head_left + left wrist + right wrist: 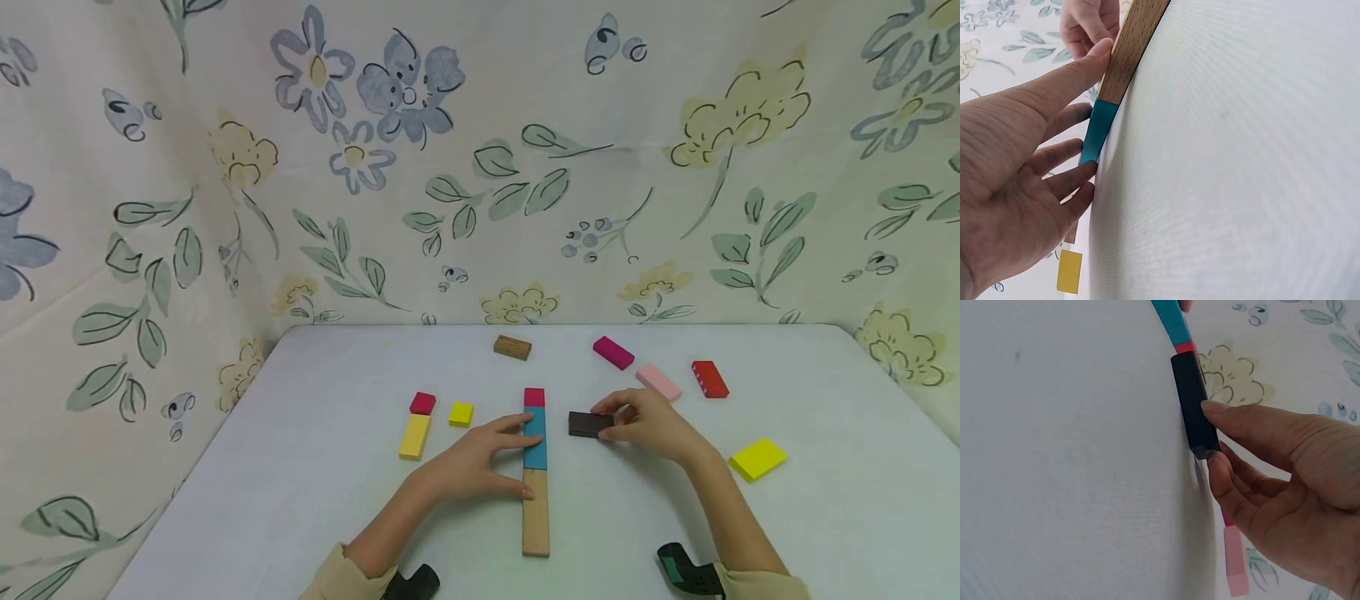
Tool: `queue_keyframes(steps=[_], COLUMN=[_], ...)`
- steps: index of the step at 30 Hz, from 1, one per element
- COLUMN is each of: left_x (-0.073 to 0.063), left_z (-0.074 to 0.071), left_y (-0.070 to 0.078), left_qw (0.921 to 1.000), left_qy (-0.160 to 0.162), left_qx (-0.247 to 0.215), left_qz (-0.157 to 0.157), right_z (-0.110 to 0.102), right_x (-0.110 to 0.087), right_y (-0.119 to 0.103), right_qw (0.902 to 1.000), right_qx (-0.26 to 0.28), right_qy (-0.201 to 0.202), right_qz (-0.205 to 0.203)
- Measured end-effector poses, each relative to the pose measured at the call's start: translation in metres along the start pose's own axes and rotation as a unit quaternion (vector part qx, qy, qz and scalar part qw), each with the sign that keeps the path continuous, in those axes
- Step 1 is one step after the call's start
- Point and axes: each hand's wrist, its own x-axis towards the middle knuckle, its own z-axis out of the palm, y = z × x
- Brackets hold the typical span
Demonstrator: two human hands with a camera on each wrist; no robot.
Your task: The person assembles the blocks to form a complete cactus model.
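A black block (pixel 590 424) is pinched by my right hand (pixel 647 423) at its right end, between thumb and fingers. To its left a straight row runs toward me: a small red block (pixel 534 397), a blue block (pixel 535 450) and a long natural-wood block (pixel 536 517). My left hand (pixel 476 460) rests against this row with fingers spread. Its fingertips touch the blue block and its thumb lies on the wood block, as the left wrist view also shows. In the right wrist view the black block (pixel 1192 400) is apart from the table.
Left of the row are a red block (pixel 422 403), a pale yellow block (pixel 415 437) and a yellow square (pixel 461 414). Behind lie brown (pixel 512 347) and magenta (pixel 613 352) blocks. Pink (pixel 659 381), red dotted (pixel 709 379) and yellow (pixel 758 459) blocks lie right.
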Motion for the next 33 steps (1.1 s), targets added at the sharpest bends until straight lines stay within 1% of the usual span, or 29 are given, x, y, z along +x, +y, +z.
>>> queue_keyframes(steps=[4,11,18,23,33], left_x=[0.000,0.000,0.000,0.000,0.000], left_z=[0.000,0.001,0.001,0.000,0.000], left_y=[-0.001,-0.001,-0.001,-0.001,-0.001], left_qw=[1.0000,1.0000,1.0000,0.9999,1.0000], left_qy=[-0.001,0.002,0.001,-0.001,-0.001], left_qx=[0.000,0.002,0.005,0.010,0.008], left_qz=[0.000,0.002,0.001,-0.001,0.001], right_z=[0.003,0.008,0.013,0.017,0.019], right_x=[0.001,0.003,0.006,0.009,0.008], right_y=[-0.002,-0.006,-0.006,-0.005,-0.011], right_qw=[1.0000,0.9999,0.9999,0.9997,0.9993], right_qx=[-0.004,-0.009,-0.002,-0.006,-0.016], right_qy=[0.004,0.006,-0.001,0.002,0.010], right_qz=[-0.005,0.006,-0.012,-0.025,-0.032])
